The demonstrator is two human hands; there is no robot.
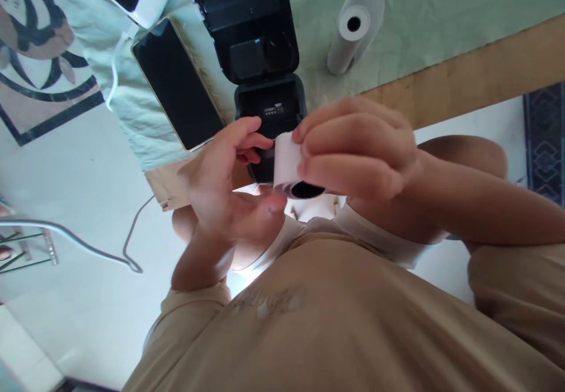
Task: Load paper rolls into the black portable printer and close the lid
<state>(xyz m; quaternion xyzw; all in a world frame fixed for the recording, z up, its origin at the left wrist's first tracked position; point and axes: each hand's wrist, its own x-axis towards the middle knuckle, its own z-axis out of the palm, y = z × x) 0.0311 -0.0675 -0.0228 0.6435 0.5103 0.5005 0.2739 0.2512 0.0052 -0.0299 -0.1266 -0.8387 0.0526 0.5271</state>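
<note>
Right hand (357,148) is clamped around a small paper roll (286,162), fingers wrapped over the top, the roll held up in the air in front of the chest, just off the near edge of the bed (419,21). Left hand (225,174) is alongside, fingers half curled, fingertips at the roll's left face, thumb (265,206) just under it — pinching or picking at the paper end, though the exact contact is too blurred to call.

Risk number one: the grip is mostly on the roll's curved side. Squeeze too lightly while the left hand picks at it and the roll could slip and drop toward the lap or the floor (66,215), unspooling as it goes. Squeeze too hard and the thin paper could crease or dent.

Beyond the hands, the black printer (260,56) lies open on the bed near its edge, lid thrown back, compartment showing. A phone (176,83) lies just left of it, touching or nearly so. A careless elbow could nudge either off the edge.

A second roll (355,27) lies on its side farther back on the bed; it could roll if the bedding shifts. A white cable (115,68) trails off the bed's left corner, and another runs across the floor — a snag waiting there.
</note>
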